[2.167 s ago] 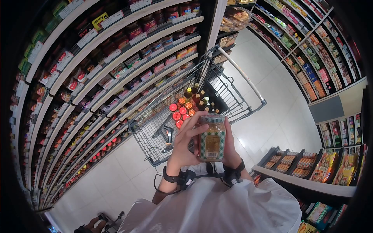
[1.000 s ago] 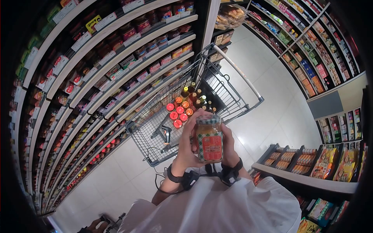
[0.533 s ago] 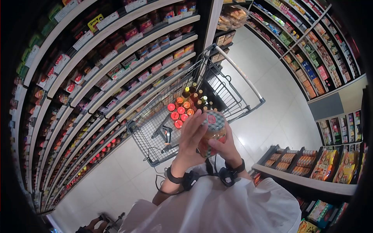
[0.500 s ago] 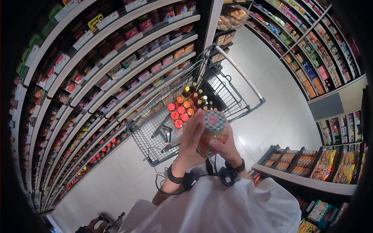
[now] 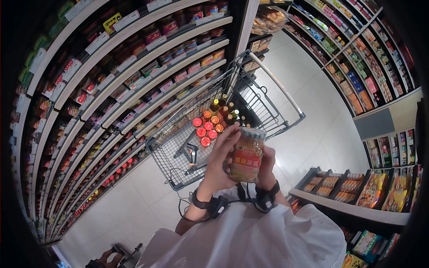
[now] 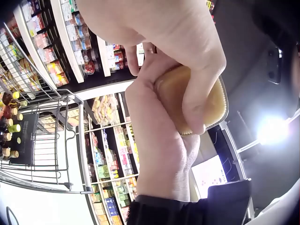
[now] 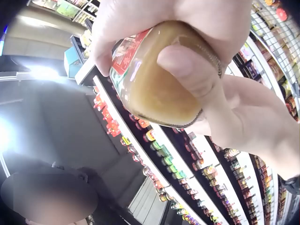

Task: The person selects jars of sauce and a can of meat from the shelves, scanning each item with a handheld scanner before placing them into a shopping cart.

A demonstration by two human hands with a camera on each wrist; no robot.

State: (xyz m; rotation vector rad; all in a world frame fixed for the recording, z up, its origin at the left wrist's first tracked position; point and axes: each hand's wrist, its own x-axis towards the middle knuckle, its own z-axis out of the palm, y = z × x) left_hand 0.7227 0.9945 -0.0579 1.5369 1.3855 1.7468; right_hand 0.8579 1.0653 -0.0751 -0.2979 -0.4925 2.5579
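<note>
Both hands hold one squarish glass jar [image 5: 245, 163] with a red label, a checkered lid and pale amber contents. It is raised in front of the chest, its label facing up toward the head view. My left hand [image 5: 220, 158] grips its left side, fingers reaching up by the lid. In the left wrist view the left thumb [image 6: 196, 101] lies across the jar's base [image 6: 176, 89]. My right hand [image 5: 267, 169] holds the jar's right side, its fingers largely hidden behind it. The right wrist view shows the right hand [image 7: 140, 23] wrapped over the jar [image 7: 157, 96].
A wire shopping cart [image 5: 172, 165] stands ahead, with red-capped jars [image 5: 201, 132], several bottles [image 5: 230, 107] and a black handheld device [image 5: 192, 152] in it. Stocked shelves [image 5: 120, 73] line the left. A display of packets [image 5: 373, 190] stands at right. Another person's arm [image 5: 107, 259] shows bottom left.
The jar has been turned from its barcode side to its red label, tipped lid-first toward the head camera, then tilted back so the label shows again. Both hands stay on it.
</note>
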